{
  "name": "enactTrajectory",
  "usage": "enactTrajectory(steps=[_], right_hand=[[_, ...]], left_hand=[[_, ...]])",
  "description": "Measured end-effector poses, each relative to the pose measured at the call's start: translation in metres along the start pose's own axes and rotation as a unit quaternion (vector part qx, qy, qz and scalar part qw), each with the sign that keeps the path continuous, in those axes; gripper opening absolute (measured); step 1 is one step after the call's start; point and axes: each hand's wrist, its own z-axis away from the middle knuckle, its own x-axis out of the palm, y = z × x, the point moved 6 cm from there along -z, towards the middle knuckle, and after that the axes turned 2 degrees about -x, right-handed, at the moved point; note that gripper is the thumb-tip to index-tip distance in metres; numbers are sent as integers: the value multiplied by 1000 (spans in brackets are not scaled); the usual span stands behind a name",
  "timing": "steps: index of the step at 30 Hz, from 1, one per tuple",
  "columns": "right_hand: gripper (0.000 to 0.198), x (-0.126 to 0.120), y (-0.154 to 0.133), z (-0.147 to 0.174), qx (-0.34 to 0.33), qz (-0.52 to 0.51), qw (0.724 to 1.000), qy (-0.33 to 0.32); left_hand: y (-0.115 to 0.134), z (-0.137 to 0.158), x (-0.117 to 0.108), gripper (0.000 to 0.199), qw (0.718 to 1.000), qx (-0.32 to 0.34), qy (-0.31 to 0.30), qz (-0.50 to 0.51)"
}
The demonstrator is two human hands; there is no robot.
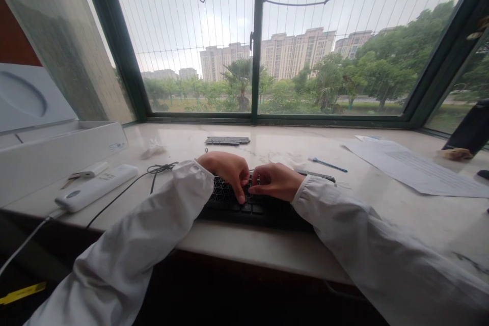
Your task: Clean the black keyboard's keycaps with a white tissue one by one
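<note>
A black keyboard lies near the front edge of the white marble sill. On its left part, bare key sockets show between the rows. My left hand is over the middle of the keyboard, fingers curled and thumb pointing down onto it. Close beside it, my right hand has its thumb and fingers pinched together just above the keys. Whatever is between the fingers of either hand is too small or hidden to make out. Behind the hands sits a compact group of loose dark keycaps.
To the right lie a thin blue stick, a dark slim strip and printed paper. Crumpled white tissue, a cable, a white power bank and a white box are on the left. A window rises behind.
</note>
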Motion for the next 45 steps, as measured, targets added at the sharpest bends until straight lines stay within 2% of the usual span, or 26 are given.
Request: enactTrajectory(steps=[5, 11, 15, 21, 27, 36, 42, 45], right_hand=[[24, 13, -3, -2, 19, -52, 998, -14], [29, 24, 0, -5, 57, -167, 984, -25], [23, 28, -1, -8, 64, -202, 976, -50], [18, 26, -2, -8, 88, -189, 977, -40], [15, 26, -4, -9, 84, -167, 982, -33], [22, 31, -8, -7, 75, -149, 985, -33], [28, 35, -12, -3, 56, -133, 989, -36], [27, 34, -13, -1, 51, -151, 987, -36]], left_hand=[[-5, -4, 1, 44, 1000, -2, -4, 1], [-6, -7, 4, 45, 1000, -12, -7, -10], [-5, -9, 5, 43, 1000, -13, -21, -17], [-1, -10, 4, 40, 998, -18, -34, -48], [0, -11, 5, 41, 996, -20, -39, -73], [4, -8, 4, 42, 998, -4, -33, -60], [11, -6, 4, 47, 995, -2, -22, -93], [7, -6, 5, 45, 997, -7, -25, -66]])
